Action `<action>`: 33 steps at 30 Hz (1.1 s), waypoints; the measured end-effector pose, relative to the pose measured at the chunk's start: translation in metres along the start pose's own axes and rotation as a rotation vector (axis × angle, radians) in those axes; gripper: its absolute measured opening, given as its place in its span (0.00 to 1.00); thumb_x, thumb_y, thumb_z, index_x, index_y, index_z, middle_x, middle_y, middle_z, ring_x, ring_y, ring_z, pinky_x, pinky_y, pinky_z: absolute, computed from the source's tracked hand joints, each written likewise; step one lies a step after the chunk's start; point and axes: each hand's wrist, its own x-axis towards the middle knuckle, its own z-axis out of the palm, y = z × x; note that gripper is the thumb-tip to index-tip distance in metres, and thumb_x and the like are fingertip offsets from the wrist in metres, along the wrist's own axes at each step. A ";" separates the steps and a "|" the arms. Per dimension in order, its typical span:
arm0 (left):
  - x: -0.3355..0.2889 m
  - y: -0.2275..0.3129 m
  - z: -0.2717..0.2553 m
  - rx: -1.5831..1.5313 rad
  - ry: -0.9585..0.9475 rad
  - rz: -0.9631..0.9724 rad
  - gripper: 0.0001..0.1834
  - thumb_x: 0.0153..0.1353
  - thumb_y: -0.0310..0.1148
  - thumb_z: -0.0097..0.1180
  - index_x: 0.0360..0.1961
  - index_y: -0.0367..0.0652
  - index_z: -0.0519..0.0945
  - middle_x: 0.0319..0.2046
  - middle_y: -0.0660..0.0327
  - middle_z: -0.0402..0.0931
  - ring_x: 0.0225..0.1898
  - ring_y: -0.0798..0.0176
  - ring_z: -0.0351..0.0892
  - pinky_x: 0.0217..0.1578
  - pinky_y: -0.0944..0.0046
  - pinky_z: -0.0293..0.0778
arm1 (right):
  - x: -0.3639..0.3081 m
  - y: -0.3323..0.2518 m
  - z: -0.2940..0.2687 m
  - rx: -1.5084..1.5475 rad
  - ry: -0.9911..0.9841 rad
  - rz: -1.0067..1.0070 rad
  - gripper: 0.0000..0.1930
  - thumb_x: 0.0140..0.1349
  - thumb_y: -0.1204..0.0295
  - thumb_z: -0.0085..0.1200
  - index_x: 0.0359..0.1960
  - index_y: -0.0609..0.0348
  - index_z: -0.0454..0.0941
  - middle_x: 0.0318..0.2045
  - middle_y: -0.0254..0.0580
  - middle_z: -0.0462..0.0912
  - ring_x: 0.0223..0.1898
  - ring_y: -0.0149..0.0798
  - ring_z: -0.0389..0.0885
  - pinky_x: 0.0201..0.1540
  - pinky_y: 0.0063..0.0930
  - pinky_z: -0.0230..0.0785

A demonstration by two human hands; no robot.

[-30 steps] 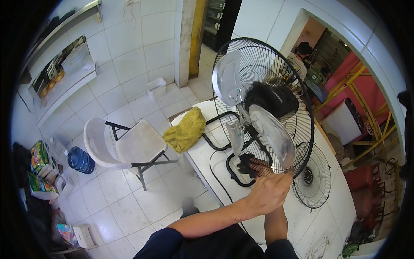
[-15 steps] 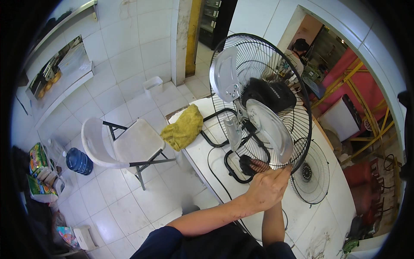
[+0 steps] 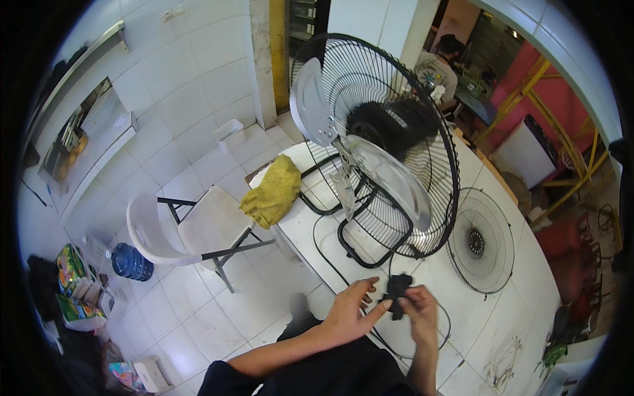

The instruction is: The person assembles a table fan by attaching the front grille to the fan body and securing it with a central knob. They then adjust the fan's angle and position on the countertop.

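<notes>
A small black piece of irregular shape is pinched between the thumb and fingers of my right hand, just above the table. I cannot make out its exact kind. My left hand is beside it with its fingers apart and the thumb tip at the piece's edge. In front of both hands stands a fan with its front uncovered: silver blades, a black wire rear guard and a black tubular stand. The detached round front grille lies flat on the table to the right.
The white tiled table carries a thin black cable and a yellow-green cloth. A white folding chair stands left, near a blue water jug. Another person is beyond the opening at the back right.
My left hand has let go of the fan guard's lower rim and come back toward me. The right hand has come out from behind the guard with the black piece. The view has shifted slightly.
</notes>
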 end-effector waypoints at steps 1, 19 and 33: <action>-0.001 -0.017 0.007 -0.243 -0.074 -0.200 0.21 0.70 0.37 0.64 0.55 0.30 0.79 0.51 0.51 0.81 0.41 0.65 0.83 0.40 0.65 0.80 | -0.003 0.009 0.018 -0.031 0.026 0.070 0.09 0.61 0.85 0.62 0.41 0.61 0.79 0.37 0.35 0.84 0.37 0.27 0.80 0.42 0.24 0.74; 0.098 -0.020 0.012 0.206 0.461 0.558 0.35 0.55 0.09 0.52 0.67 0.37 0.75 0.54 0.42 0.73 0.49 0.46 0.79 0.47 0.59 0.78 | 0.064 -0.081 0.069 -0.546 0.205 -0.613 0.17 0.61 0.78 0.60 0.49 0.72 0.72 0.33 0.56 0.84 0.23 0.42 0.80 0.26 0.32 0.73; 0.186 -0.106 -0.014 0.488 0.716 0.417 0.12 0.51 0.13 0.54 0.37 0.31 0.84 0.30 0.43 0.78 0.29 0.36 0.78 0.31 0.48 0.74 | 0.062 -0.077 0.074 -0.588 0.215 -0.553 0.10 0.61 0.82 0.55 0.42 0.73 0.70 0.17 0.46 0.76 0.16 0.37 0.77 0.21 0.33 0.68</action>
